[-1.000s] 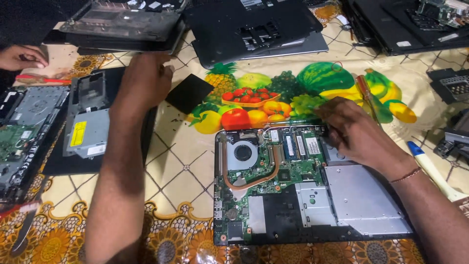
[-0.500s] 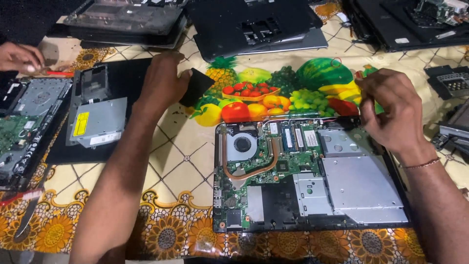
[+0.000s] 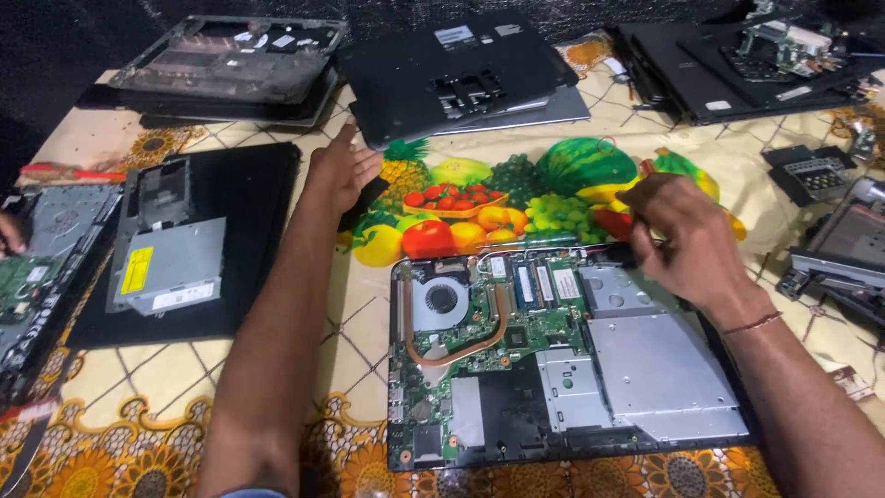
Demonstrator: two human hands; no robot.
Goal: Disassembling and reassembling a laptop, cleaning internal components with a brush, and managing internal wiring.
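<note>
We are working at a counter (image 3: 184, 387) under a fruit-print cloth. The opened laptop (image 3: 590, 369) is lying just below our right fingers, bottom cover off, with its board and fan (image 3: 441, 301) bare. A black cover (image 3: 249, 231) carrying a grey drive (image 3: 171, 267) is sitting to the outside of our left fingers. More stripped shells are lying beyond both sets of fingertips.

Our left hand (image 3: 336, 171) is lying released, fingers flat and spread. It is pressing on a small black panel (image 3: 369, 198) that is peeking out on the thumb side. Our right hand (image 3: 687, 240) is hovering over the laptop's top edge with its fingers (image 3: 645, 214) curled inward. Whether they are pinching some small part, we cannot tell.

We are judging this to be the stripping-down stage, with the board not yet lifted out. Any next move on the laptop is calling for a fine fingertip grip near that top edge. At the far left, another person's hand (image 3: 9, 235) is touching a second open machine.
</note>
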